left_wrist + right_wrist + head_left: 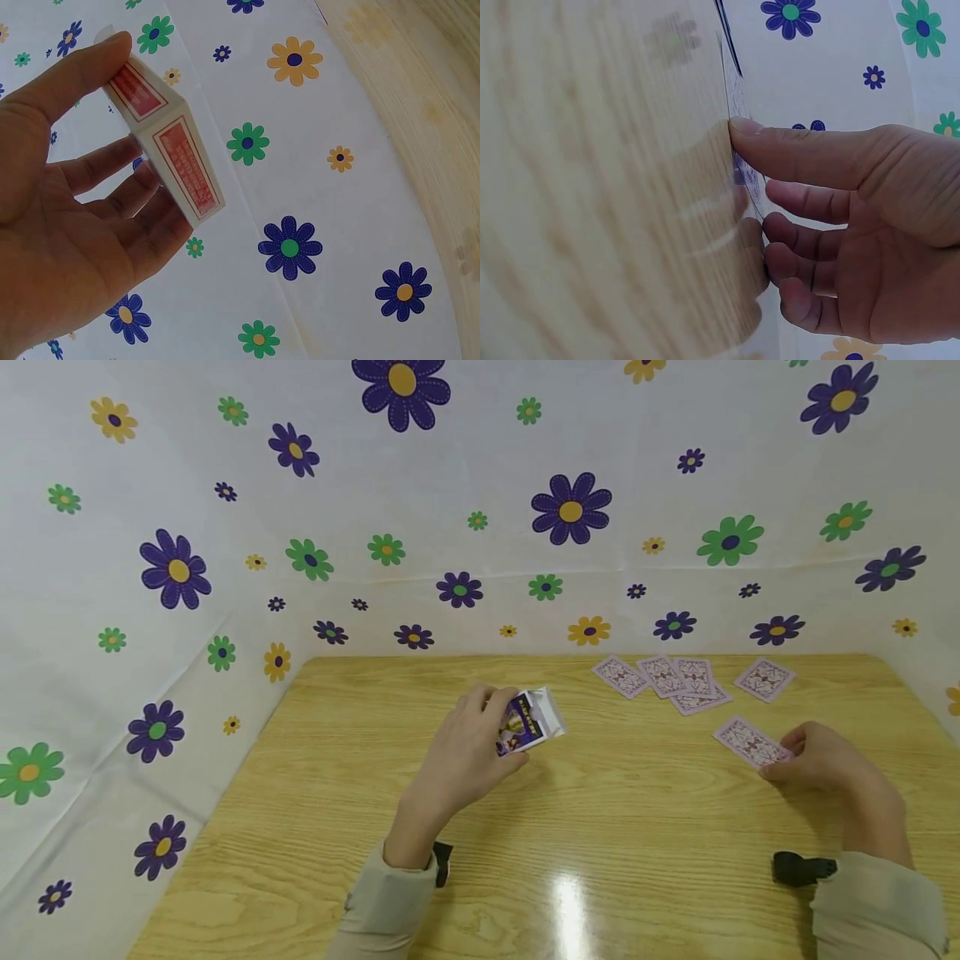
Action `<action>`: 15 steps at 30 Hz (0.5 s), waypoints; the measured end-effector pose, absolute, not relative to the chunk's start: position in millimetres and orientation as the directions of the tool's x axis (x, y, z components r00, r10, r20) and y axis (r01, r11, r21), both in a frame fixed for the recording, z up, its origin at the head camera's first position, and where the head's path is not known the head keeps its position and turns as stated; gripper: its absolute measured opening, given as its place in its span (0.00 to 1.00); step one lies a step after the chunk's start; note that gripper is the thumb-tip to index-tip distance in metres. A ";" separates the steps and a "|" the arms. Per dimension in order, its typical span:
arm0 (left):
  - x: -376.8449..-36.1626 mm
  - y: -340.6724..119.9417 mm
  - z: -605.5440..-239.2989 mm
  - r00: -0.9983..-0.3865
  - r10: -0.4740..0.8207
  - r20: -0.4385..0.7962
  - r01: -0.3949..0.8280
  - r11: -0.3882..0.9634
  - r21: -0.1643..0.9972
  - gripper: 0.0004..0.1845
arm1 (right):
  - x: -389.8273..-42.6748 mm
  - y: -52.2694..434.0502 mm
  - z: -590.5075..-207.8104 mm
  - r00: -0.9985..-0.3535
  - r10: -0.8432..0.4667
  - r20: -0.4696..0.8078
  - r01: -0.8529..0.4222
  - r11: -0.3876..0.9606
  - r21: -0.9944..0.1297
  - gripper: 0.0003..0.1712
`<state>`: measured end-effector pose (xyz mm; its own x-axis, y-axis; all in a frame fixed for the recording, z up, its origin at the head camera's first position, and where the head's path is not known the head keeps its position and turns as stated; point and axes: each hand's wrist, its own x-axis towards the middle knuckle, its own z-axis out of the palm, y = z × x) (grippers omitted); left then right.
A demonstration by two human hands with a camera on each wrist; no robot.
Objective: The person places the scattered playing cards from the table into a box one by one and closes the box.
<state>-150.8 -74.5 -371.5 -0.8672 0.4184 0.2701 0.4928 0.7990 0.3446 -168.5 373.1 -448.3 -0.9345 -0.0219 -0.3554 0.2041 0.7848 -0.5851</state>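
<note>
A card box (pixel 529 720) is gripped in the left hand (pixel 465 752) above the wooden table (pixel 360 793), left of centre. In the left wrist view the box (pixel 176 150) is pinched between thumb and fingers (pixel 112 169), with its flap end open at the top; the hold sits near one end only.

The right hand (pixel 821 760) is laid on the near edge of a face-down card (pixel 746 742) at the right side of the table. In the right wrist view the thumb (pixel 795 146) is pressed at the card's edge (pixel 742 161) and the fingers are curled close to the table surface beside it; the card appears lightly pinched or about to be lifted, and a full grasp cannot be confirmed. That view is blurred on the table side.

Four more face-down cards (pixel 678 678) are spread near the far edge, some overlapping, well apart from the box.

Risks, as judged:
- The flat card may slide on the glossy tabletop instead of lifting, since only an edge is caught.
- The card may be bent if the thumb presses too hard.
- The box may tip or slip because of the end-only pinch.
- The open flap may be crushed, or may block a card at the mouth.
- The overlapping cards may be scattered if brushed by the sleeve (pixel 877 902).
</note>
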 end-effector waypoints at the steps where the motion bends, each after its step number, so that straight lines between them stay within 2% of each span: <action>1: -150.8 -74.6 -371.5 -0.866 0.419 0.273 0.494 0.798 0.344 0.40 | -168.4 373.0 -448.5 -0.935 -0.022 -0.355 0.204 0.785 -0.586 0.42; 4: -150.8 -74.9 -371.3 -0.865 0.420 0.276 0.497 0.797 0.343 0.40 | -168.6 372.5 -448.2 -0.925 -0.014 -0.379 0.235 0.764 -0.601 0.45; 7: -150.9 -75.3 -371.0 -0.865 0.420 0.275 0.497 0.796 0.347 0.40 | -168.1 371.9 -447.6 -0.926 -0.012 -0.378 0.239 0.756 -0.610 0.44; 15: -151.3 -76.1 -370.8 -0.866 0.421 0.269 0.495 0.793 0.355 0.40 | -166.3 368.2 -446.1 -0.953 -0.046 -0.301 0.152 0.784 -0.602 0.39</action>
<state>-151.3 -76.1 -370.8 -0.8664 0.4207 0.2691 0.4953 0.7928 0.3551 -166.3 368.2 -446.1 -0.9526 -0.0462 -0.3006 0.1519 0.7841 -0.6017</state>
